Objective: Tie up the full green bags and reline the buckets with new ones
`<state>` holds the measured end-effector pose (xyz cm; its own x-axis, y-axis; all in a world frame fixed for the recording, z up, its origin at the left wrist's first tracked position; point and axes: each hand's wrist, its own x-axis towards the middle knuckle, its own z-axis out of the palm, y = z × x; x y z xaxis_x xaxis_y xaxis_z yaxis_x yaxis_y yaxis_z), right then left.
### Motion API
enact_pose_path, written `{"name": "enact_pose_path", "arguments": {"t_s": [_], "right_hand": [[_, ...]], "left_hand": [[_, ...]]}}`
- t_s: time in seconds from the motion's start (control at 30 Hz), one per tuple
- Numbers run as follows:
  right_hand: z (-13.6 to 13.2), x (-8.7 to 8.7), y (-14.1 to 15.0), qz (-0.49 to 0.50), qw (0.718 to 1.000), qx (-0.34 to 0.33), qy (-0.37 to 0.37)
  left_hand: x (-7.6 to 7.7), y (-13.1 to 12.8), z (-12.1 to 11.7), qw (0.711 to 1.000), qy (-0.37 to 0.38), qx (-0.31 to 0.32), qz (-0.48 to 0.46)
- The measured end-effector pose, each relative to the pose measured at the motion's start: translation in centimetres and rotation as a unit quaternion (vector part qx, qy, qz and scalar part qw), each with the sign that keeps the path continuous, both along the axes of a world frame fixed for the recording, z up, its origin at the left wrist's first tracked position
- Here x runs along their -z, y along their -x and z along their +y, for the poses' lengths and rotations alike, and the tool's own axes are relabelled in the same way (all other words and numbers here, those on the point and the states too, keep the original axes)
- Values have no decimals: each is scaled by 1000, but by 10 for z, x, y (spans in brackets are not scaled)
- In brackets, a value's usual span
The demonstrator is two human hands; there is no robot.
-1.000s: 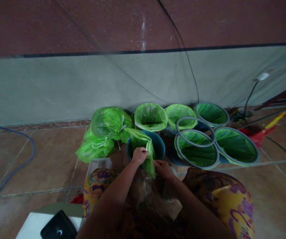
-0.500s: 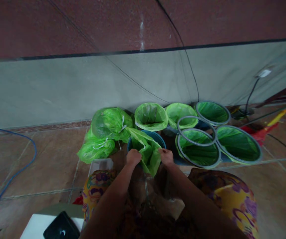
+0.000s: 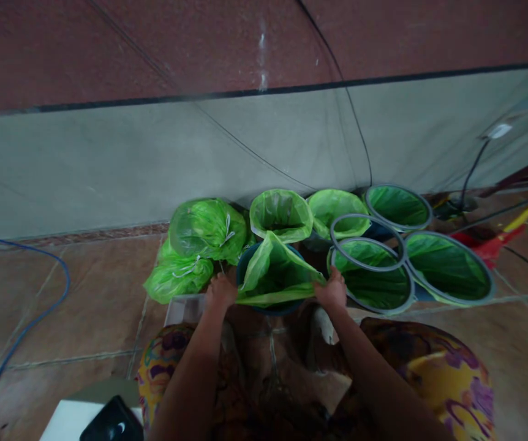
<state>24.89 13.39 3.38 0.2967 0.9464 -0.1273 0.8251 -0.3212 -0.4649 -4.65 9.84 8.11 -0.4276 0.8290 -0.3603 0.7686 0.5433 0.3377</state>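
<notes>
A green plastic bag [image 3: 277, 275] sits partly inside a blue bin [image 3: 244, 264], its mouth stretched wide. My left hand [image 3: 222, 290] grips the bag's edge at the bin's left side. On the right, my right hand [image 3: 332, 290] is closed on the opposite edge, so the near rim of the bag runs taut between them. The far part of the bag peaks above the bin's back. Just right of my right hand stands a lined bin with a grey ring rim [image 3: 374, 288], and a loose grey ring [image 3: 337, 236] leans over it.
Two tied green bags [image 3: 206, 229] lie left of the bin. More bins with green liners [image 3: 281, 214] stand along the wall and to the right. A blue cable [image 3: 38, 318] curves over the floor at left; a black phone-like object [image 3: 113, 421] rests on a white surface.
My hands have moved apart, left hand leftward and right hand rightward. The bag, bunched before, is now spread open across the bin.
</notes>
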Motion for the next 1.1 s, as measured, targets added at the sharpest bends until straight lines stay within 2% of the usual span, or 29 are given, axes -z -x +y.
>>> {"name": "enact_pose_path", "arguments": {"t_s": [0.07, 0.13, 0.2, 0.3, 0.4, 0.47, 0.53, 0.73, 0.83, 0.93, 1.1], "right_hand": [[15, -14, 14, -15, 997, -58, -48], [31, -24, 27, -33, 991, -120, -57], [44, -28, 38, -56, 983, -173, -34], [57, -22, 45, -89, 969, -229, 22], [66, -11, 38, -118, 968, -210, 67], [70, -6, 30, -126, 973, -167, 96], [74, -4, 23, -115, 975, -145, 119], [81, -1, 31, -59, 986, -146, 53], [80, 2, 37, -62, 979, -170, 90], [72, 4, 37, -84, 969, -194, 128], [52, 11, 31, -96, 959, -232, 132]], "left_hand": [[-5, -9, 11, 999, -32, 25, -4], [-6, -23, 21, 995, -72, 64, -12], [-4, -38, 28, 992, -88, 88, 0], [5, -49, 36, 993, -53, 96, 45], [12, -39, 44, 995, -5, 45, 85], [13, -26, 48, 994, 4, -21, 109], [14, -15, 52, 993, -1, -55, 109], [28, -16, 55, 995, -74, 7, 65], [35, -18, 56, 998, -37, 36, 27], [34, -14, 53, 999, 6, 29, 26], [29, -4, 36, 998, 57, 19, 32]]}}
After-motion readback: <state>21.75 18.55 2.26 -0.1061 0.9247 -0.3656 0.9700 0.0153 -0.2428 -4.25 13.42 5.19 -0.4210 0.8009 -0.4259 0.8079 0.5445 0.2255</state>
